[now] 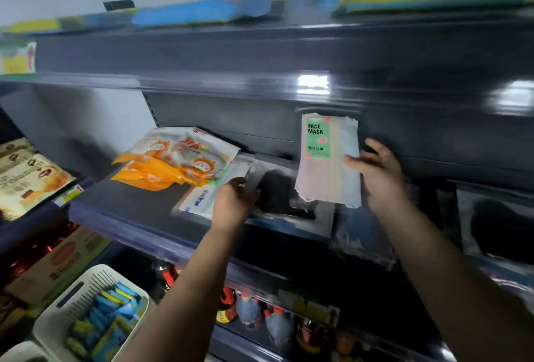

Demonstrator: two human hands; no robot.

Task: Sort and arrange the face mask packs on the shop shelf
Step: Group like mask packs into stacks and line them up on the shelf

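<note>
My right hand (pixel 377 172) holds a stack of pink face mask packs (pixel 326 171) upright above the dark shelf (pixel 135 205); the front pack has a green "FACE MASK" label. My left hand (pixel 235 198) reaches onto the shelf, its fingers on the edge of a clear pack of black masks (pixel 277 191) lying flat, beside a white and blue pack (pixel 202 198). A pile of orange and white mask packs (pixel 176 160) lies at the shelf's left. More clear packs with dark masks (pixel 497 223) lie to the right.
The upper shelf (pixel 260 52) juts out close overhead, with blue and yellow packs (pixel 202 11) on top. Bottles (pixel 277 324) stand on the shelf below. A white basket (pixel 86 304) of blue packets sits lower left, snack bags (pixel 26 179) at far left.
</note>
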